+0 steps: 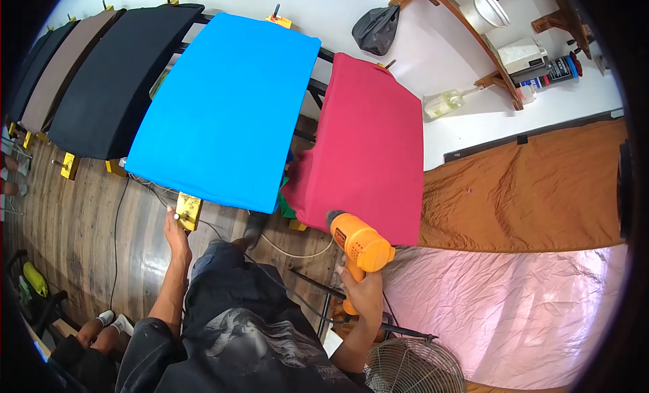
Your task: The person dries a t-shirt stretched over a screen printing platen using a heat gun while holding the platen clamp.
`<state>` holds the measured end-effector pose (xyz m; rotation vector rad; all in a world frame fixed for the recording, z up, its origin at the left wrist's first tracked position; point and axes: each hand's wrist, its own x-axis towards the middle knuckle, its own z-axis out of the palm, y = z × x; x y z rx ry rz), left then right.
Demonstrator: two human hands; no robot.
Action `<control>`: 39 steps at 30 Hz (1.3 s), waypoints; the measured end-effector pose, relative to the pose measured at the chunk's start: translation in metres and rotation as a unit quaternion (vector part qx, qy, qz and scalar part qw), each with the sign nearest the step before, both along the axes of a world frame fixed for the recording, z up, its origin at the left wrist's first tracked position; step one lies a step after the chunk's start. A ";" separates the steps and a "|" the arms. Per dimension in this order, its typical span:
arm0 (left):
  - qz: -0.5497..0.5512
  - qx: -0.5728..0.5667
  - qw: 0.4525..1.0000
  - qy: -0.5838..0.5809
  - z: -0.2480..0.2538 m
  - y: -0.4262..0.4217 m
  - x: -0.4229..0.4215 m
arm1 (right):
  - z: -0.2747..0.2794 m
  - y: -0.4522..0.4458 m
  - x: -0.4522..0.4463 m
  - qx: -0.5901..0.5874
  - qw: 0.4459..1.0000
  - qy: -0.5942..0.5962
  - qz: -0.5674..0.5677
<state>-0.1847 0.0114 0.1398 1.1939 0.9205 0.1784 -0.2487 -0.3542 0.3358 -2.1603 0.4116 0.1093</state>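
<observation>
My right hand (366,293) is wrapped round the handle of an orange heat gun (359,244), whose dark nozzle points up and left, over the lower edge of a red fabric-covered board (372,143). At the lower edge of a bright blue board (226,109), my left hand (176,229) touches the yellow block (188,212) with a metal bolt. Its fingers are partly hidden by the block, so their grip cannot be made out.
Black boards (122,82) and a brown one (67,68) line the left. A wire fan (414,367) stands low right, by brown cloth (527,190). Cables cross the wooden floor (94,224). Another person's legs (105,337) show lower left.
</observation>
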 end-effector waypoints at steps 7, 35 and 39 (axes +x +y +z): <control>0.030 -0.012 0.999 0.015 -0.005 -0.003 0.003 | -0.003 -0.007 0.010 0.018 1.000 -0.009 -0.001; 0.179 -0.165 0.970 0.021 -0.042 -0.008 0.017 | 0.021 -0.053 0.111 0.027 0.994 -0.002 0.106; 0.197 -0.169 0.966 -0.003 -0.058 -0.004 0.020 | 0.011 -0.056 0.120 0.048 0.994 -0.025 0.092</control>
